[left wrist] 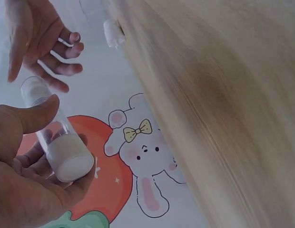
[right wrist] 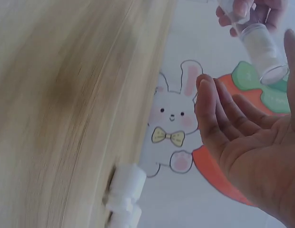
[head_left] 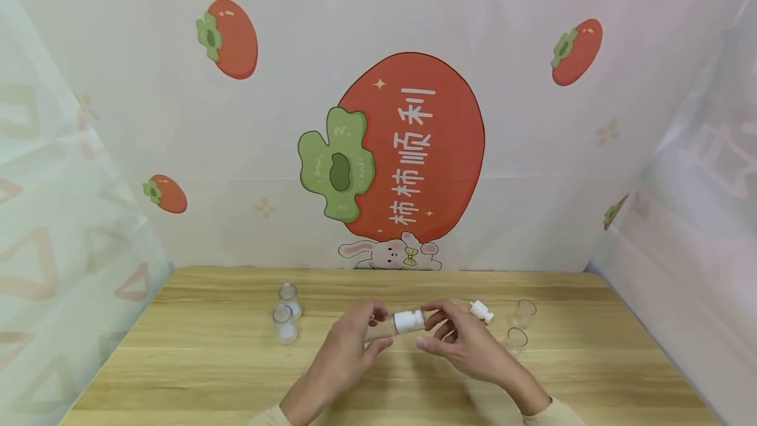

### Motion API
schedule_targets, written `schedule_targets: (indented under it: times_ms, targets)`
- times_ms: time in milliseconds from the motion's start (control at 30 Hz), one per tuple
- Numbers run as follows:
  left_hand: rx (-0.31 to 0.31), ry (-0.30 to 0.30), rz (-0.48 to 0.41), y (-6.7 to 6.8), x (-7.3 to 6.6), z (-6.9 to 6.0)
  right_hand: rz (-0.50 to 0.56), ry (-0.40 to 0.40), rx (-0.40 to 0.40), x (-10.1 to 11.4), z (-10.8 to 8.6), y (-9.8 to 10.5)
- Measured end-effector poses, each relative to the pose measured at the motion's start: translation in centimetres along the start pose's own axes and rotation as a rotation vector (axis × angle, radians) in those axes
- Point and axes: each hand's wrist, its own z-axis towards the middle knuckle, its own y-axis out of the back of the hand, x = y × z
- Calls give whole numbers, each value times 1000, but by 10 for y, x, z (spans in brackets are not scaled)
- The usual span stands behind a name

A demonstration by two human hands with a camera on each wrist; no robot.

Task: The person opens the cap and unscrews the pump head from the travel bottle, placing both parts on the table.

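My left hand [head_left: 349, 340] grips a clear cylindrical container [left wrist: 62, 135] between thumb and fingers, above the middle of the table. The container lies nearly sideways, its end with a white section [head_left: 408, 321] towards the right in the head view. A white base shows at its near end in the left wrist view. My right hand [head_left: 467, 344] is held near the container's right end, fingers loosely bent and spread. In the right wrist view its palm [right wrist: 261, 156] holds nothing, and a gap separates it from the container.
Two similar clear containers with white parts stand at the left: a nearer one [head_left: 286, 327] and a farther one [head_left: 288, 293]. Small white caps or pump pieces [head_left: 481, 311] lie right of centre, beside two clear cup-like pieces [head_left: 517, 338]. A printed cloth [head_left: 508, 215] walls the table's back.
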Motion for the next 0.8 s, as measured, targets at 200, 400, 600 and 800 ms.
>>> schedule_targets:
  times_ms: [200, 400, 600, 800]
  targets:
    - [-48, -126, 153, -1, -1, -8, 147, -3, 21, 10, 6, -11]
    - [-97, -211, 213, -2, -1, -11, 213, 2, 48, 14, 8, -17]
    - [-125, -266, 229, -2, -2, -11, 289, -16, 81, 15, 8, -15]
    - [-69, -250, 164, 1, -4, -12, 256, 20, 62, 17, 7, -12]
